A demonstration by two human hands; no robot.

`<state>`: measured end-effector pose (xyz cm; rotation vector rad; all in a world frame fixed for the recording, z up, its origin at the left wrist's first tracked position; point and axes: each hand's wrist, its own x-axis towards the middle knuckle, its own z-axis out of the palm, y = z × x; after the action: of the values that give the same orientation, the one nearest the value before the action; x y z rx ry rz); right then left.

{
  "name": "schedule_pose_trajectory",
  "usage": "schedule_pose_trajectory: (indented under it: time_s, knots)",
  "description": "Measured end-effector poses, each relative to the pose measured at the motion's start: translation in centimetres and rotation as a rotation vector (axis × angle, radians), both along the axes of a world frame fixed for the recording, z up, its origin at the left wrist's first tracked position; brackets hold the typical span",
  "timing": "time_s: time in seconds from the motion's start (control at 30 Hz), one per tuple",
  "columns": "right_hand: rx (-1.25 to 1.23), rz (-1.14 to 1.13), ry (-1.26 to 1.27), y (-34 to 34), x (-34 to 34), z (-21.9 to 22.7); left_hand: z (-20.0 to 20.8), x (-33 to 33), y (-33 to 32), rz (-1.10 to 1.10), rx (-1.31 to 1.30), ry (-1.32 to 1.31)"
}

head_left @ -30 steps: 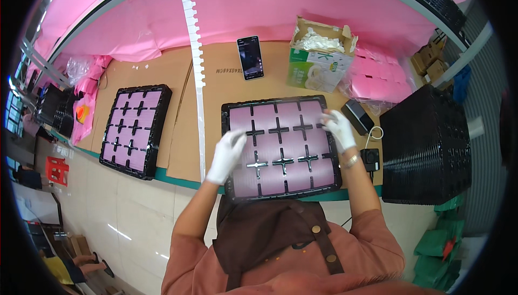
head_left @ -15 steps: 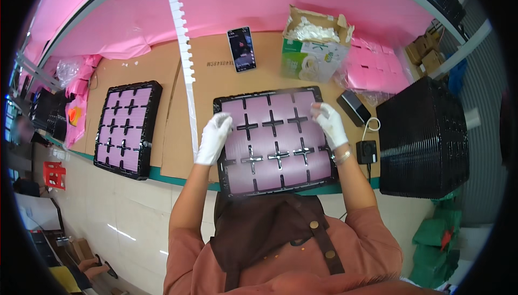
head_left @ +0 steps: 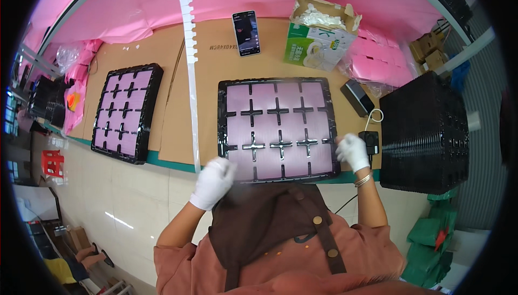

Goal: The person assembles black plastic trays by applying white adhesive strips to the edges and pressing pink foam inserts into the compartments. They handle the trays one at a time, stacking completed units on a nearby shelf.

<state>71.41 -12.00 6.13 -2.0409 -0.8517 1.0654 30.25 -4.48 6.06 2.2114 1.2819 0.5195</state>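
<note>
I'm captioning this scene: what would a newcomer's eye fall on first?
Probably the black tray with lilac panels at centre, between the white-gloved left hand and right hand. Next, the bulky black stack at the right, and the green-and-white carton beyond the tray.

Middle tray partly hidden, white strip cut off

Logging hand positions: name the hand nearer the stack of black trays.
Right. The right hand is to the left of the stack of black trays, apart from it; the left hand is much farther left, by the near left corner of the centre tray.
</note>
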Motion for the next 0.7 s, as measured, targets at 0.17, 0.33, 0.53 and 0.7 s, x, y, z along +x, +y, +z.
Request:
schedule_pose_trajectory:
  time_s: [0.17,0.33,0.53,0.7]
  knots:
    - [0.202,-0.21,-0.089,-1.1,1.0,-4.1,-0.5,-0.5,-2.1,0.392,-0.158,0.002]
    - [0.302,-0.223,-0.044,-1.2,2.1,-8.6,-0.7,0.3,-1.0,0.532,-0.542,-0.479]
    - [0.35,-0.39,0.202,-2.0,2.6,-7.3,5.0,0.1,-4.5,0.37,-0.45,-0.81]
    - [0.501,-0.446,0.319,-1.9,2.5,-7.6,8.7,-4.7,-7.7,0.451,-0.231,-0.864]
